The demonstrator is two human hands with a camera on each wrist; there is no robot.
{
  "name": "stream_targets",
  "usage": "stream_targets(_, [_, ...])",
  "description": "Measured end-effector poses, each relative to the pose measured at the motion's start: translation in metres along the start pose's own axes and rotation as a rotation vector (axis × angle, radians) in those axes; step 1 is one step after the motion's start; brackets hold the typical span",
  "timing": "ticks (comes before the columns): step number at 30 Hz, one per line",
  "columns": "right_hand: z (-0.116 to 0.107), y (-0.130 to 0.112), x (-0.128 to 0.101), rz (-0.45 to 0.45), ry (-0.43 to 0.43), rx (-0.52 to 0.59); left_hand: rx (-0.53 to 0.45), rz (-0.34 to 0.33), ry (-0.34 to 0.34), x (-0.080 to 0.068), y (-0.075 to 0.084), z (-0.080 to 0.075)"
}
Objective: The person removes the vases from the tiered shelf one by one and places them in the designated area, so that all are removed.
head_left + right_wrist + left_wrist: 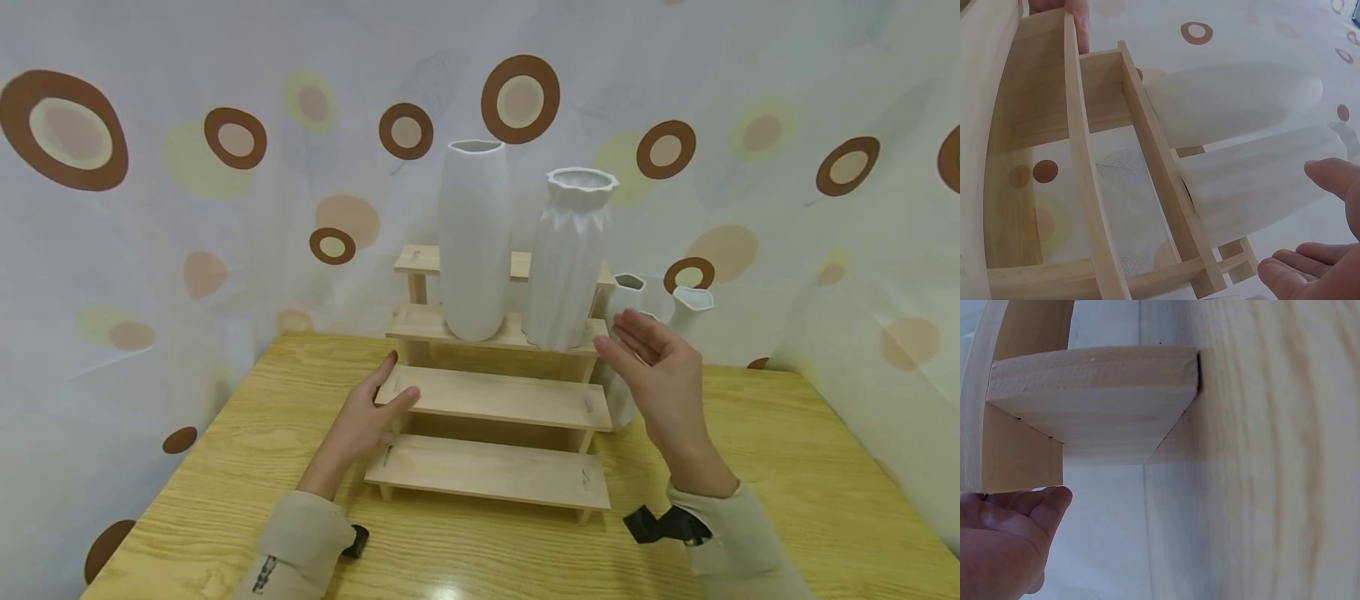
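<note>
A four-step wooden shelf (495, 400) stands on the wooden table (787, 467). On its third step are a tall smooth white vase (474, 242) and a faceted white vase (567, 258). My left hand (375, 400) rests with straight fingers on the left end of the second step; the left wrist view shows that hand (1004, 544) beside the step's end (1091, 400). My right hand (648, 354) hovers open, palm to the left, just right of the faceted vase without touching it. In the right wrist view its fingers (1310, 219) are spread near the faceted vase (1260, 181).
Two small white vases (627, 292) (690, 308) stand behind my right hand, right of the shelf. Another white vase (618, 404) stands against the shelf's right side, partly hidden. A curtain with brown circles (225, 167) hangs close around the table.
</note>
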State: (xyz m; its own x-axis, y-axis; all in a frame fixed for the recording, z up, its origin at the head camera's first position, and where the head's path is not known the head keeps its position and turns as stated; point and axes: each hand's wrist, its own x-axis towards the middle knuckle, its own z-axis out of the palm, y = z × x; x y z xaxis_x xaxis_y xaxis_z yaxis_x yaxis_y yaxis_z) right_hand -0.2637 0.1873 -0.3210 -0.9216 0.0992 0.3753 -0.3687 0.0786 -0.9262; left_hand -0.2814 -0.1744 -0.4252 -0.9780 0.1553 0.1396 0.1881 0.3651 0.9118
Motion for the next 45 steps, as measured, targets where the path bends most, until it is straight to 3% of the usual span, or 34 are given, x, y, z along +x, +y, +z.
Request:
stream_targets(4, [0.0,0.0,0.002,-0.003,0.004,0.0,-0.009,-0.015,-0.004,-0.002,0.008,-0.001])
stream_targets(11, [0.002,0.001,0.006,0.003,-0.011,0.013,-0.012,-0.044,-0.025,-0.016,0.04,-0.004])
stream_targets(14, [0.004,0.002,0.007,0.0,-0.016,0.024,-0.015,-0.044,-0.026,-0.017,0.043,-0.005])
stream_targets(17, [0.006,0.003,0.009,-0.004,-0.019,0.018,-0.021,-0.036,-0.023,-0.015,0.04,-0.005])
stream_targets(26, [0.012,0.003,0.011,0.016,-0.04,-0.042,0.002,-0.006,0.001,-0.002,0.003,-0.001])
stream_targets(28, [0.013,0.003,0.011,0.02,-0.041,-0.05,0.006,-0.011,-0.001,-0.003,0.006,-0.001])
stream_targets(35, [0.015,0.005,0.014,0.022,-0.035,-0.036,-0.001,-0.024,-0.02,-0.016,0.04,-0.004])
stream_targets(45, [0.02,0.01,0.019,0.029,-0.024,-0.018,-0.012,-0.002,-0.008,-0.002,0.005,0.0])
